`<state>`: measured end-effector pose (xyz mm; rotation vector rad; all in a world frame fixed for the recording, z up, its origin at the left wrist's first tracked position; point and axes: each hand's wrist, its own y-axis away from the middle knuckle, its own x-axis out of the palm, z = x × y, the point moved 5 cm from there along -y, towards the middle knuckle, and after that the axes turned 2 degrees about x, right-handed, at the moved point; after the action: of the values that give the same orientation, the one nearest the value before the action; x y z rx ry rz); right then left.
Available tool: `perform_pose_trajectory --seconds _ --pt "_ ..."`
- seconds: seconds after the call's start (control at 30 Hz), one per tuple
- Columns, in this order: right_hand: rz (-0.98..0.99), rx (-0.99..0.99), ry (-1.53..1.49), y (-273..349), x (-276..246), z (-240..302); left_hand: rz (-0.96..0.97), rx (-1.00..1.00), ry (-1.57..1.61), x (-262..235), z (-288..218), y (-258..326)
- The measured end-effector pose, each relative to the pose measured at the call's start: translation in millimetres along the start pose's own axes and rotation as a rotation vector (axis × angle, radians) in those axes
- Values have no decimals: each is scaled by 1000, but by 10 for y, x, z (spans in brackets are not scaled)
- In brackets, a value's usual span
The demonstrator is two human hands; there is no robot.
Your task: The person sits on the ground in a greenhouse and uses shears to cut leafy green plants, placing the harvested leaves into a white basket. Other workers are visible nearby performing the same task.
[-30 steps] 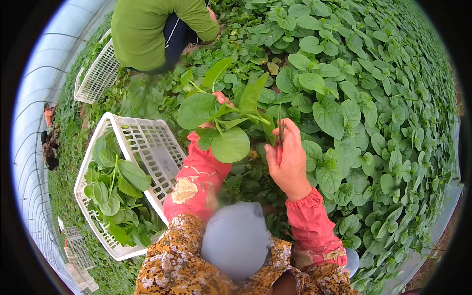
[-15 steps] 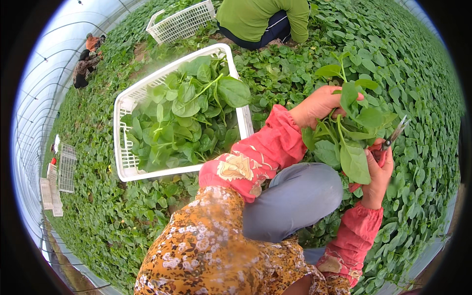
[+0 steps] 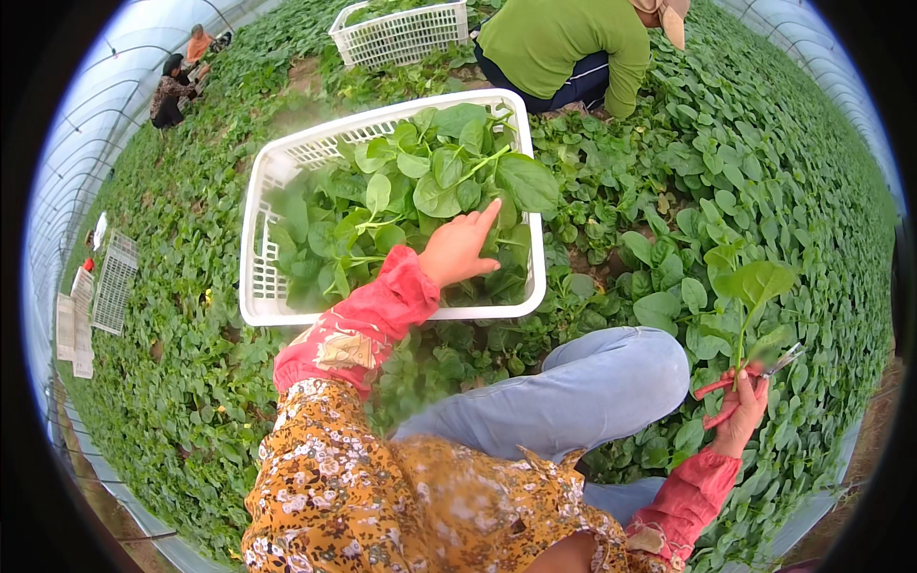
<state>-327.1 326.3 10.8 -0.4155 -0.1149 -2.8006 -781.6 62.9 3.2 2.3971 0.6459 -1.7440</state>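
Note:
My left hand (image 3: 460, 248) is over the near right part of a white plastic crate (image 3: 330, 318), fingers spread, with nothing seen in it. Beneath and beyond it, loose leafy green stems (image 3: 435, 181) fill the crate, some poking over its right rim. Off to the right, my right hand (image 3: 743, 413) is closed around red-handled scissors (image 3: 716, 386), their blades pointing up and right. A cut leafy sprig (image 3: 757, 286) stands upright from the same hand, above the thumb. How the fingers sit inside the handles is partly hidden.
Low green leafy plants (image 3: 669, 181) cover the ground all around. A person in a green top (image 3: 564, 48) crouches ahead, beside another white crate (image 3: 406, 36). Two more people (image 3: 172, 91) crouch far left. Pale crates (image 3: 115, 282) stand near the left wall. My bent knee (image 3: 621, 368) lies between my hands.
My left hand has swung from the plants on the right to the crate, and the leaves it held are gone from it. The right hand now holds a sprig with the scissors.

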Motion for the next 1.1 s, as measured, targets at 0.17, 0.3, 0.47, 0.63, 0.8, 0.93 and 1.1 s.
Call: perform_pose_trajectory --seconds 0.17,0.3,0.47,0.63,0.8,0.93,1.1 --pt "-41 76 27 179 -223 -221 205 68 24 -172 -242 181" --pt "-112 77 14 326 -379 -253 -18 226 -82 -537 -515 219" --pt "-193 69 9 503 -473 -230 -402 -37 -221 -996 -123 -76" --pt "-196 65 -21 549 -594 -266 -287 -40 -344 -755 352 -147" --pt "-218 61 -33 546 -662 -270 -455 -171 -84 -696 572 -71" --pt "-219 55 -58 538 -687 -264 -689 -147 149 -868 369 -32" --pt "-199 56 -62 510 -699 -279 -484 135 345 -767 -521 -180"
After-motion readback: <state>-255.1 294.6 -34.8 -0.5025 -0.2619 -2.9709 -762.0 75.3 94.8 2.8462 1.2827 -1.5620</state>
